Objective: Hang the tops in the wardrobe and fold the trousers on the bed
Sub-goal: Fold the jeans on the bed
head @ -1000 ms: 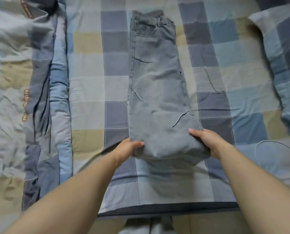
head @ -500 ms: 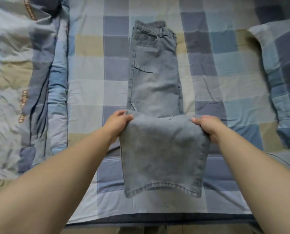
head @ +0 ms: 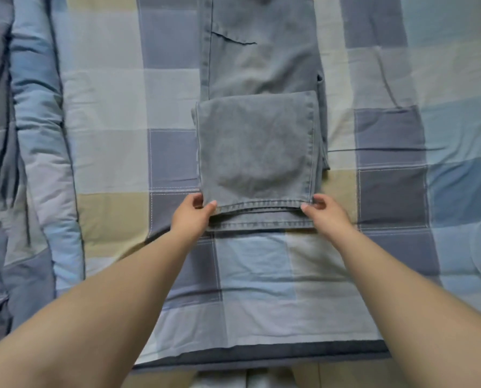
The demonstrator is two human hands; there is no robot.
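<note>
Two bare forearms, no sleeves, watch or rings visible; hands (head: 193, 212) w/ short plain nails.

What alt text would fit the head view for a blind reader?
Both hands, left and right, pinch the near corners of grey jeans lying on a checked bed sheet. A layer of the legs lies folded over the rest.
</note>
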